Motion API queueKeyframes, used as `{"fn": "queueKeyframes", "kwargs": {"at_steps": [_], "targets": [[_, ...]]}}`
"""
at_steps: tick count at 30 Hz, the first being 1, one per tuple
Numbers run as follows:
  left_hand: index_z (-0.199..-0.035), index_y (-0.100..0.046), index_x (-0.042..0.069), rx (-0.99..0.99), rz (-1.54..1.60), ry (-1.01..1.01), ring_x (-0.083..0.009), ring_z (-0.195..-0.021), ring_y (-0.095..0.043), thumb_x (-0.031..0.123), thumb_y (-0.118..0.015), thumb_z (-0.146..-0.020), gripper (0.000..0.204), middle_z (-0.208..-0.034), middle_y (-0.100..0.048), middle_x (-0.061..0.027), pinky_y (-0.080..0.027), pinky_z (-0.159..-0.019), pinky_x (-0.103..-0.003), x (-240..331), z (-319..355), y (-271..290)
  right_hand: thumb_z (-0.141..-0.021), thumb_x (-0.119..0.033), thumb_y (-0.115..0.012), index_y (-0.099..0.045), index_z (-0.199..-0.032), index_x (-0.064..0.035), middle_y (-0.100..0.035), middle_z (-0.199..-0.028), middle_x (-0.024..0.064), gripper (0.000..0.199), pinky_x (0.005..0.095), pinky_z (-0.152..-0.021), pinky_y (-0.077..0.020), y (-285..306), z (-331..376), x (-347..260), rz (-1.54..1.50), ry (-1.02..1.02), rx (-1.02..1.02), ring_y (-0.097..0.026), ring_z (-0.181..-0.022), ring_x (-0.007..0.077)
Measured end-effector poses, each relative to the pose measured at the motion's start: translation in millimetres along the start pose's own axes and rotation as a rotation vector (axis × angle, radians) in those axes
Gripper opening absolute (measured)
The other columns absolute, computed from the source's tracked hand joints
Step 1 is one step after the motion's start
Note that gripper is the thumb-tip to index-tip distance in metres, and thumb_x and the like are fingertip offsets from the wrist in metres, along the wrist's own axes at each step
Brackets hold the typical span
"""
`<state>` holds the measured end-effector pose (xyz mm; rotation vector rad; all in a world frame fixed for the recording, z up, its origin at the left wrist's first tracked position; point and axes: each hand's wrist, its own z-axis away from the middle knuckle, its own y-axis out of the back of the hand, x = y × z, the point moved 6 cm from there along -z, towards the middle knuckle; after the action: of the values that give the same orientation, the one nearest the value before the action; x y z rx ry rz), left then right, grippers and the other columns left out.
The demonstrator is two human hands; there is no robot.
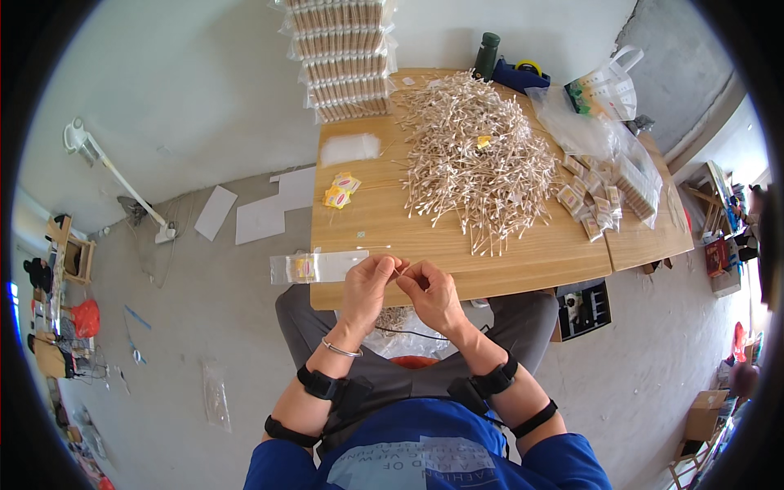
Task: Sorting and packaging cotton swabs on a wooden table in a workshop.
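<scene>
My left hand (367, 287) and my right hand (433, 296) meet at the near edge of the wooden table (506, 257). Between their fingertips they pinch a thin bundle of cotton swabs (398, 272), mostly hidden by the fingers. A clear flat plastic sleeve (314, 266) with a small yellow label lies just left of my left hand, overhanging the table edge. A large loose heap of wooden cotton swabs (474, 155) covers the middle of the table beyond my hands.
Stacked wrapped swab packs (343, 57) stand at the far left corner. Small filled packets (592, 200) and a clear bag lie at the right. Yellow labels (340, 190), a white pad (349, 149), a green bottle (487, 54) and a tape dispenser (523, 75) also sit there.
</scene>
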<state>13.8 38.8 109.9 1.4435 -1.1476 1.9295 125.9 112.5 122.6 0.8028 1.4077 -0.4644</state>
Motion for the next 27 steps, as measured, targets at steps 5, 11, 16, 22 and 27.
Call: {"fn": "queueKeyframes", "kwargs": {"at_steps": [5, 11, 16, 22, 27], "targets": [[-0.097, -0.065, -0.003, -0.03, 0.034, 0.017, -0.0137, -0.089, -0.062, 0.027, -0.061, -0.095, 0.03, -0.099, -0.068, -0.0119, -0.051, -0.086, -0.029, 2.0, 1.0, -6.4, -0.087, -0.013, -0.068, -0.062, -0.088, 0.0024, -0.065, -0.073, 0.011, 0.016, 0.0296, -0.059, -0.0467, 0.7, -0.7, 2.3, -0.016, 0.024, -0.021, -0.058, -0.064, 0.0131], [-0.099, -0.064, -0.004, -0.044, 0.058, 0.004, -0.0142, -0.091, -0.062, 0.026, -0.061, -0.096, 0.03, -0.1, -0.068, -0.0121, -0.051, -0.086, -0.028, -0.1, 1.9, -3.4, -0.088, -0.013, -0.066, -0.063, -0.091, 0.0022, -0.063, -0.071, 0.0079, 0.016, 0.0287, -0.057, -0.0452, 0.0, 1.9, -7.7, -0.013, 0.049, -0.037, -0.056, -0.063, 0.0118], [-0.094, -0.064, 0.002, -0.093, 0.126, 0.045, -0.0165, -0.091, -0.064, 0.029, -0.062, -0.094, 0.027, -0.101, -0.068, -0.0119, -0.053, -0.079, -0.03, 1.9, 3.1, -5.9, -0.087, -0.012, -0.067, -0.063, -0.089, 0.0034, -0.061, -0.069, 0.0063, 0.016, 0.0264, -0.056, -0.0444, 0.7, -0.4, -2.0, -0.061, 0.008, -0.102, -0.054, -0.062, 0.0108], [-0.097, -0.064, -0.002, -0.056, 0.257, 0.073, -0.0161, -0.092, -0.062, 0.024, -0.063, -0.094, 0.026, -0.103, -0.066, -0.0138, -0.052, -0.084, -0.03, 0.4, 3.2, -4.2, -0.089, -0.014, -0.065, -0.065, -0.087, 0.0033, -0.061, -0.068, 0.0058, 0.018, 0.0258, -0.056, -0.0449, -3.4, 1.4, -5.8, -0.249, 0.045, -0.031, -0.054, -0.062, 0.0088], [-0.097, -0.064, -0.001, -0.085, 0.206, 0.063, -0.0168, -0.093, -0.063, 0.023, -0.065, -0.093, 0.025, -0.106, -0.067, -0.0139, -0.053, -0.084, -0.03, -2.8, 5.2, -3.6, -0.092, -0.017, -0.063, -0.065, -0.087, 0.0023, -0.061, -0.066, 0.0036, 0.02, 0.0248, -0.055, -0.0449, -2.9, -0.3, -2.7, -0.164, -0.005, -0.11, -0.053, -0.06, 0.0077]]}}
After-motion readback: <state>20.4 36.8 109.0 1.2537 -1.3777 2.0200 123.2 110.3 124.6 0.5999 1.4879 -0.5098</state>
